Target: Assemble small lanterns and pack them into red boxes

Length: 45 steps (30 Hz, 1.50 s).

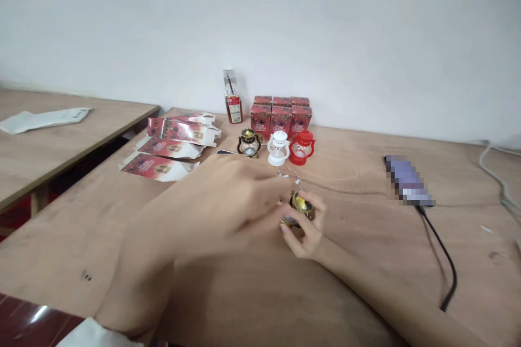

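My right hand is closed around a small bronze-coloured toy lantern, its yellowish top tilted toward me. My left hand, blurred by motion, reaches across from the left with its fingers pinched together at the lantern's left side. Whatever those fingers grip is too small and smeared to make out. Just beyond lie thin bent wire pieces. Farther back, three similar lanterns stand upright in a row: a bronze one, a white one and a red one.
Several red printed boxes are stacked behind the lanterns, next to a bottle of dark liquid. Flattened cartons lie at the left. A phone with a black cable rests at the right. A dark object partly shows behind my left hand.
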Available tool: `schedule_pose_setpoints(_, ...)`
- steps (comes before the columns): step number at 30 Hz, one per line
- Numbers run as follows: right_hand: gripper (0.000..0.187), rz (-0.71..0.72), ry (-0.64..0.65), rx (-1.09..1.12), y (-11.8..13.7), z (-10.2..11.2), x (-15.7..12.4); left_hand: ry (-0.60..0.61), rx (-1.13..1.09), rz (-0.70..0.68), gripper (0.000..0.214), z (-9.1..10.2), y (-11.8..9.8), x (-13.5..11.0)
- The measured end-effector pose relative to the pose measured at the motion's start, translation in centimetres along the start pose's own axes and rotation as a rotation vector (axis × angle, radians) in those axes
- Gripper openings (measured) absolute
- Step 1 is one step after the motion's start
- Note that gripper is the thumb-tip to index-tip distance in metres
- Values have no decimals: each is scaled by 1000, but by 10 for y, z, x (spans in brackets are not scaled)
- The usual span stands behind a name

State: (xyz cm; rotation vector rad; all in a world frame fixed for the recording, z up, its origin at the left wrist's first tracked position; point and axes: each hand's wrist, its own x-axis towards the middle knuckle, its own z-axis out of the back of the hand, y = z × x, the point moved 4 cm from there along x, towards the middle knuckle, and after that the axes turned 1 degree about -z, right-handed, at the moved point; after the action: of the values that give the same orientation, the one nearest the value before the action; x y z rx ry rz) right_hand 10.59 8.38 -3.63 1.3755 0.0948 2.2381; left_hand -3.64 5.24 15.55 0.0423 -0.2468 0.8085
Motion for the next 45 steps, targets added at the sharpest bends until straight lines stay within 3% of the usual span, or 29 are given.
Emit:
schedule_pose_setpoints(3, 72, 121, -85, 66, 5, -5, 0, 110, 71, 181, 29, -36, 38, 18)
schedule_pose_setpoints(6, 88, 89, -64, 179, 4, -9, 4, 210, 52, 204, 21, -81, 62, 33)
schedule_pose_setpoints(9, 88, -53, 61, 258, -2, -14, 7, 294, -84, 115, 19, -121, 68, 46)
schedule_pose_setpoints(13, 87, -219, 162, 305, -8, -17, 7, 231, -109, 77, 16, -155, 70, 52)
schedule_pose_setpoints(15, 81, -231, 261, 329, -6, -19, 7, 219, -67, 119, 16, -167, 75, 50)
schedule_pose_setpoints(17, 71, -177, 407, 356, -1, -24, 7, 219, -52, 145, 33, -177, 79, 49)
schedule_pose_setpoints(21, 64, -122, 576, 359, 6, -29, 7, 221, -89, 122, 41, -185, 80, 49)
schedule_pose_setpoints(27, 68, -220, 658, 331, 3, -32, 6, 275, -381, 132, 27, -178, 89, 46)
schedule_pose_setpoints(31, 69, -237, 665, 324, 3, -32, 7, 225, -624, 176, 45, -177, 97, 44)
schedule_pose_setpoints(35, 69, -248, 682, 329, 4, -31, 9, 222, -496, 110, 31, -181, 91, 47)
schedule_pose_setpoints(38, 67, -241, 687, 334, 5, -31, 10, 139, -263, 88, 21, -182, 83, 50)
schedule_pose_setpoints(41, 66, -239, 670, 339, 5, -31, 10, 87, -61, 10, 26, -184, 73, 52)
schedule_pose_setpoints(45, 66, -243, 657, 354, 4, -31, 8, 75, 34, -41, 30, -187, 67, 53)
